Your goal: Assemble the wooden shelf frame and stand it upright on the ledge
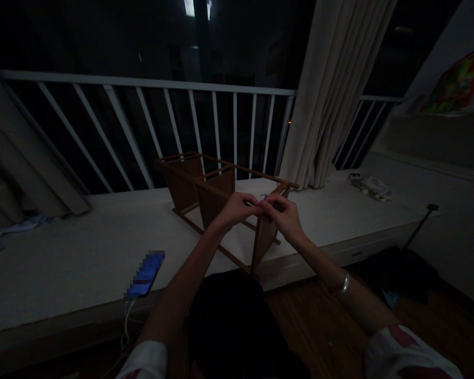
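Note:
A brown wooden shelf frame (215,181) with several panels lies on its side on the white window ledge. Above its near end, my left hand (240,206) and my right hand (283,215) meet at the fingertips. Both are closed in a pinch. A small, thin, dark bent piece (264,196) sticks up at the right fingertips; its kind is too small to tell. Whatever lies between the left fingertips is hidden. Behind the hands is the frame's end panel (263,243); I cannot tell whether they touch it.
A phone (145,275) with a white cable (126,321) lies on the ledge (82,247) at left. White railing (166,84) and curtains (335,79) stand behind. A crumpled cloth item (373,188) is at right. Dark cloth (398,271) and a thin black rod (418,229) are lower right.

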Available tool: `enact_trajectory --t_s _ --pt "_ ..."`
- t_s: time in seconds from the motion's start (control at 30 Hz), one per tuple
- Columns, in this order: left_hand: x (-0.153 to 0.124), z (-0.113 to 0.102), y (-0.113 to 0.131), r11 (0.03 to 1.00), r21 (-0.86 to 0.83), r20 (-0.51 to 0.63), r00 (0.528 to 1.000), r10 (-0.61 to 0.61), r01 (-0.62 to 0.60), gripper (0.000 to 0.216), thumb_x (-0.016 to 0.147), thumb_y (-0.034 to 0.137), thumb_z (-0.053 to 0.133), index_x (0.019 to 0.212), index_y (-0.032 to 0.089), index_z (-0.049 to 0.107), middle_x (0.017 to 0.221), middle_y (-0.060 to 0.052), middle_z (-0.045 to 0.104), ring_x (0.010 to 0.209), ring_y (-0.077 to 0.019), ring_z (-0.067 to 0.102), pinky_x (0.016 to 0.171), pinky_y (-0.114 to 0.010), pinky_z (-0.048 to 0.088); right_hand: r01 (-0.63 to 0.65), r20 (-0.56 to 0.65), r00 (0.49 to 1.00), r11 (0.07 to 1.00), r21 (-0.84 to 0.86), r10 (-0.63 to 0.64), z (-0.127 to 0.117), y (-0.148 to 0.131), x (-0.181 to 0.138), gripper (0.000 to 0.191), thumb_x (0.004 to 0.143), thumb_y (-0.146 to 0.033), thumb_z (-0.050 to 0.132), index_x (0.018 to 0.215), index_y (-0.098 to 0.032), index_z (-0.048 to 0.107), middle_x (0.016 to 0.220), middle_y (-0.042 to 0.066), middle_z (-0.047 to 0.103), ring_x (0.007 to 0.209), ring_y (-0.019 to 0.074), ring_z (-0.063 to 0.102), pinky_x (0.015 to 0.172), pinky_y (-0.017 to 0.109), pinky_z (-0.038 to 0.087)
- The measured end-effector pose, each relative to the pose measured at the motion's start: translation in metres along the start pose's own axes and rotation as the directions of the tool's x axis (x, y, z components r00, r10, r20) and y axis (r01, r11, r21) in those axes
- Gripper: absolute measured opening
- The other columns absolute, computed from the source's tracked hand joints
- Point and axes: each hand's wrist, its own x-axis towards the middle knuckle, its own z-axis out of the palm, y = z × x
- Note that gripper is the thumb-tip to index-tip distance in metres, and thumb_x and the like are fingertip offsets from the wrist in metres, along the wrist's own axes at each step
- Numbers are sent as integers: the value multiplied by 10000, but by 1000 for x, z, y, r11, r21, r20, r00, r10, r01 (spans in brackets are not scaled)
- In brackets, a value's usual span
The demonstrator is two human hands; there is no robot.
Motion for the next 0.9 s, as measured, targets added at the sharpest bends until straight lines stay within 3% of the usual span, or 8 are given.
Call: enact_trajectory --t_s 0.3,0.63,0.9 --pt "0 -5 -1 997 -74 119 993 20 -11 266 622 319 646 759 91 660 791 -69 643 722 -133 558 688 -259 419 109 68 992 994 3 -109 -7 1 1 196 773 -340 524 808 -194 650 838 38 591 847 153 549 791 309 422" --pt "1 -2 -1 999 -43 84 996 -10 14 279 602 304 657 780 90 648 731 -60 634 674 -136 561 644 -266 431 44 4 999 999 -2 -44 -2 2 1 193 708 -374 593 731 -182 604 782 29 565 731 133 538 632 257 432" --pt "-1 -4 0 997 -78 104 994 19 -11 288 625 339 640 776 94 658 777 -60 641 731 -136 557 686 -257 416 106 60 993 993 -41 -104 -6 1 2 198 751 -373 541 760 -199 636 824 44 580 833 157 536 719 295 435"
